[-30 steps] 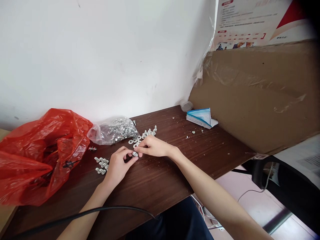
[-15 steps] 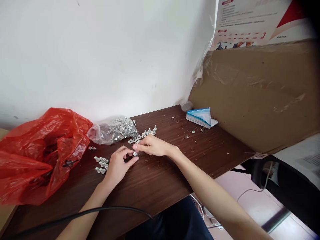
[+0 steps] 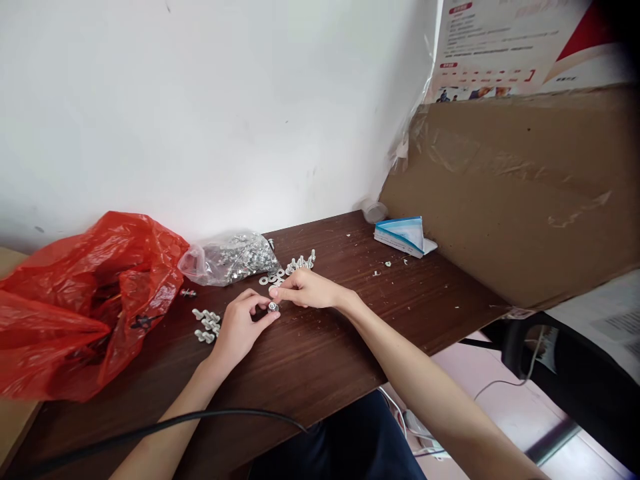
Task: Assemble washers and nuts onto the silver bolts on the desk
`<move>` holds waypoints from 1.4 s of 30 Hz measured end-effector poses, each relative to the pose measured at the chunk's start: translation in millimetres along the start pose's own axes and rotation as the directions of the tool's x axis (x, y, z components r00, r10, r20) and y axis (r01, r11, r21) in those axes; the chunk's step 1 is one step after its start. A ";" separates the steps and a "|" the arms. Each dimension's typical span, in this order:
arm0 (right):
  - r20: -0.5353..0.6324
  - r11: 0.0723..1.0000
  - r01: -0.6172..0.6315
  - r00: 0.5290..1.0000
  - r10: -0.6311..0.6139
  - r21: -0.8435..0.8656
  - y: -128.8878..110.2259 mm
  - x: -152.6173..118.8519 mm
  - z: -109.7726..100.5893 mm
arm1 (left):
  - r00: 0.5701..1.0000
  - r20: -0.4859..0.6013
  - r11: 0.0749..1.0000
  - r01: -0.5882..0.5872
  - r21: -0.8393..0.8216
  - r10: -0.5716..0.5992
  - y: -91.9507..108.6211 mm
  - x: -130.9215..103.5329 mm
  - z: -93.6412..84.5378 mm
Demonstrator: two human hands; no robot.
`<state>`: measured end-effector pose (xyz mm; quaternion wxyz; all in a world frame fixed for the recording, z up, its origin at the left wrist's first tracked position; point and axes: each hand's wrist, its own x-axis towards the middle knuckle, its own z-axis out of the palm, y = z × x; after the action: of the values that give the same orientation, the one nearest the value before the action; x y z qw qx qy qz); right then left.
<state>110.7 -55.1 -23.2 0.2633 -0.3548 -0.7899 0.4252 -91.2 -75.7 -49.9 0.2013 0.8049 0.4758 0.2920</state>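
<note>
In my left hand [image 3: 241,328], a small metal bolt [image 3: 273,307] is pinched between thumb and fingers, low over the brown table [image 3: 330,347]. My right hand [image 3: 310,289] is beside it, thumb and fingertips drawn together just above the bolt; whatever they hold is too small to make out. Behind the fingers lie several flat washers [image 3: 264,281]. Several bolts [image 3: 301,261] stand upright beyond my right hand. Another cluster of bolts [image 3: 206,325] lies to the left of my left hand.
A clear plastic bag [image 3: 230,260] of metal hardware rests against the wall, with a red plastic bag [image 3: 90,293] at its left. A blue-and-white packet [image 3: 400,235] lies at the back right by a cardboard panel [image 3: 510,193]. A black cable [image 3: 240,415] crosses the foreground.
The view has shifted slightly. My left hand keeps hold of the bolt, and my right fingertips stay close above it with hardly any movement.
</note>
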 end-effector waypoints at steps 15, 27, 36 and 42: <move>0.007 0.997 -0.039 0.999 0.038 0.068 2.5 -0.1 -1.0 | 1.000 0.016 1.000 0.013 -0.017 -0.013 -0.3 -0.7 -0.7; -0.011 0.999 0.017 1.000 -0.016 0.034 -1.1 -0.2 -1.1 | 1.000 0.013 1.000 0.013 0.009 -0.013 2.6 -1.1 -1.5; 0.039 0.999 0.032 0.999 -0.032 0.021 1.0 0.5 0.1 | 1.000 0.002 1.000 -0.004 0.012 0.004 1.0 -1.0 -1.1; 0.035 0.999 0.031 0.999 -0.030 -0.016 -0.6 1.0 2.7 | 1.000 0.011 1.000 -0.001 0.015 0.001 1.9 -0.4 -1.8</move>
<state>108.0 -55.8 -24.0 0.2530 -0.3377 -0.8032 0.4205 -91.3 -76.9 -47.5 0.1979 0.8082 0.4764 0.2840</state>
